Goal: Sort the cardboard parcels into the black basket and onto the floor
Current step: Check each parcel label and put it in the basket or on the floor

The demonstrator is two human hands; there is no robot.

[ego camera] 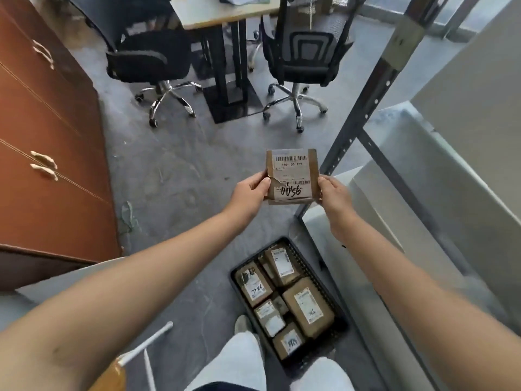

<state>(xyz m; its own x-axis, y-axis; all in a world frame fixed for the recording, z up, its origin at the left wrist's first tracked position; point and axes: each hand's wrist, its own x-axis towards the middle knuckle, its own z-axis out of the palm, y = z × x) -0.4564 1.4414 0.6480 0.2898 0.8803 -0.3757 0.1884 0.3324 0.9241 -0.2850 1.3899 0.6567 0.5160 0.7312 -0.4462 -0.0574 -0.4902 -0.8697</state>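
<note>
I hold a small flat cardboard parcel [292,176] up in front of me, its white label with barcodes and a handwritten number facing me. My left hand [252,191] pinches its lower left edge with thumb on the front. My right hand [332,194] grips the lower right edge. Below, on the grey floor by my feet, the black basket [324,280] holds several labelled cardboard parcels [307,306] lying flat.
A brown wooden cabinet [48,153] stands along the left. Two black office chairs [149,60] and a desk [222,9] are at the back. A grey metal shelf post [363,108] and white shelving [439,193] rise on the right. A white stand [146,345] is near my left leg.
</note>
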